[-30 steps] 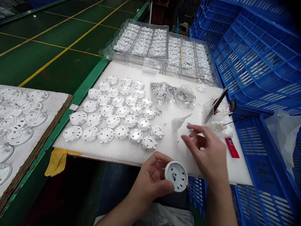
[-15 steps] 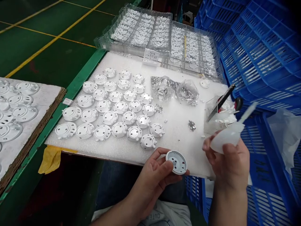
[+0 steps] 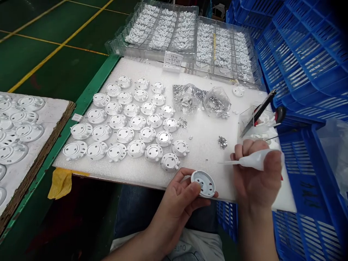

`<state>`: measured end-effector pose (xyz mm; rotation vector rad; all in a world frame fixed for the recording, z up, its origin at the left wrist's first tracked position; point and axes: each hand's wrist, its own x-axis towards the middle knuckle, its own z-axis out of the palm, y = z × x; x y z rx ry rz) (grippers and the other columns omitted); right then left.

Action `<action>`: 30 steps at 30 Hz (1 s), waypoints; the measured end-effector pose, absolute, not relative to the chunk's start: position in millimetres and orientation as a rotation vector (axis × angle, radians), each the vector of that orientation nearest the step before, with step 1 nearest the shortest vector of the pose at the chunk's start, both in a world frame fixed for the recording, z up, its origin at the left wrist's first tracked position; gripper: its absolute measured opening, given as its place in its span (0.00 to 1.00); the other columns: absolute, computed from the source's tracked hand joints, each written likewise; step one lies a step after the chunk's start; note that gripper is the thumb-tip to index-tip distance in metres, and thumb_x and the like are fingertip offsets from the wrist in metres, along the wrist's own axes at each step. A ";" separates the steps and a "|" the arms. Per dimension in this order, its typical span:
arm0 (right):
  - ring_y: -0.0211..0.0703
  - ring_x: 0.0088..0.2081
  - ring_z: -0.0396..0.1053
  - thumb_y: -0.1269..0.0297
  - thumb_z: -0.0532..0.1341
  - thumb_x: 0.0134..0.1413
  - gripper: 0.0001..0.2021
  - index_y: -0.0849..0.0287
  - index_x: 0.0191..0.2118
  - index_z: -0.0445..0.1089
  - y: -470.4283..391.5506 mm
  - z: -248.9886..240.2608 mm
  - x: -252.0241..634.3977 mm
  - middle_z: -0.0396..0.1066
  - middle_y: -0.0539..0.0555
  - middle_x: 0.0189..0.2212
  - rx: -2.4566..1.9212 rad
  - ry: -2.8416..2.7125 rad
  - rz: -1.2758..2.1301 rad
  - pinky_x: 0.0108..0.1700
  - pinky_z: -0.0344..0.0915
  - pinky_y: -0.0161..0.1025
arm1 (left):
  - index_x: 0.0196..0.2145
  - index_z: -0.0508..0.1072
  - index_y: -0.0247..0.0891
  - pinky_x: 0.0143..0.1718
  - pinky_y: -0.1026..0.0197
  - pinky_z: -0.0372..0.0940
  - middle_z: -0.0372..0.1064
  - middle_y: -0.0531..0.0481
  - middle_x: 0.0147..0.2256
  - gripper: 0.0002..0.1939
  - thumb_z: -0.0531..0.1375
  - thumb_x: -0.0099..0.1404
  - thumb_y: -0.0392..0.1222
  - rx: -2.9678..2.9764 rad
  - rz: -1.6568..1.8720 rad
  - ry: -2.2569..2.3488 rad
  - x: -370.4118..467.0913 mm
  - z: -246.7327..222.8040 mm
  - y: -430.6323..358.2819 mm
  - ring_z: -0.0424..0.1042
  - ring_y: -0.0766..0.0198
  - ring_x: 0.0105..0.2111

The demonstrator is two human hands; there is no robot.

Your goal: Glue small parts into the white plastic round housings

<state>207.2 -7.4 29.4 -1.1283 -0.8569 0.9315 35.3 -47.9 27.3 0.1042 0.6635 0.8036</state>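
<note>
Between the thumb and fingers of my left hand [image 3: 182, 195] is a round white plastic cover [image 3: 206, 181], its hollow side with small holes turned up, at the front edge of the table. My right hand [image 3: 257, 177] is wrapped round a soft white squeeze bottle [image 3: 255, 159]. Its thin nozzle [image 3: 230, 162] points left, above the foam surface and apart from the cover. Several similar round white pieces [image 3: 153, 152] lie in rows to the left, flat side up with dark dots.
Small metal parts fill two clear bags [image 3: 216, 104]; a loose pile [image 3: 222, 142] lies nearer. A clear box [image 3: 247, 121] holds tools [image 3: 258, 112]. Clear trays [image 3: 163, 29] of white parts stand at the back. Blue crates [image 3: 301, 61] border the right. Another board [image 3: 51, 119] is left.
My right hand has turned the squeeze bottle, so its nozzle has swung from pointing up and right to pointing left. My left hand holds the cover almost still. The view has shifted slightly.
</note>
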 end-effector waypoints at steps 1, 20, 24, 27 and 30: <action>0.37 0.23 0.42 0.40 0.68 0.52 0.31 0.56 0.20 0.52 -8.8 27.4 207.1 0.42 0.46 0.21 -1.119 -0.893 0.875 0.26 0.43 0.40 | 0.39 0.71 0.37 0.36 0.70 0.71 0.76 0.53 0.34 0.23 0.77 0.55 0.49 0.103 0.804 0.676 35.9 29.0 -47.6 0.80 0.67 0.35; 0.33 0.20 0.46 0.52 0.61 0.64 0.27 0.58 0.18 0.52 -38.6 16.8 213.9 0.45 0.46 0.17 -1.180 -1.267 0.671 0.25 0.40 0.41 | 0.40 0.70 0.37 0.37 0.69 0.72 0.76 0.54 0.33 0.26 0.78 0.53 0.50 0.154 0.828 0.711 38.6 31.2 -48.9 0.80 0.67 0.34; 0.31 0.19 0.45 0.60 0.61 0.65 0.26 0.59 0.19 0.51 -38.3 16.9 213.8 0.44 0.46 0.17 -1.102 -1.395 0.545 0.24 0.42 0.40 | 0.39 0.70 0.37 0.37 0.69 0.72 0.76 0.54 0.34 0.25 0.77 0.53 0.50 0.157 0.827 0.707 39.2 30.9 -49.0 0.80 0.67 0.33; 0.32 0.20 0.46 0.61 0.61 0.65 0.25 0.59 0.19 0.51 -38.6 16.5 213.6 0.45 0.46 0.17 -1.127 -1.393 0.531 0.25 0.42 0.40 | 0.39 0.70 0.37 0.37 0.69 0.71 0.76 0.54 0.34 0.26 0.78 0.53 0.50 0.156 0.821 0.708 38.9 31.3 -49.4 0.79 0.67 0.33; 0.32 0.20 0.46 0.62 0.61 0.64 0.25 0.59 0.19 0.52 -38.6 17.0 213.7 0.45 0.46 0.17 -1.122 -1.407 0.519 0.24 0.43 0.39 | 0.39 0.70 0.38 0.37 0.69 0.71 0.76 0.54 0.34 0.26 0.78 0.53 0.50 0.152 0.822 0.711 38.7 32.1 -49.5 0.79 0.67 0.33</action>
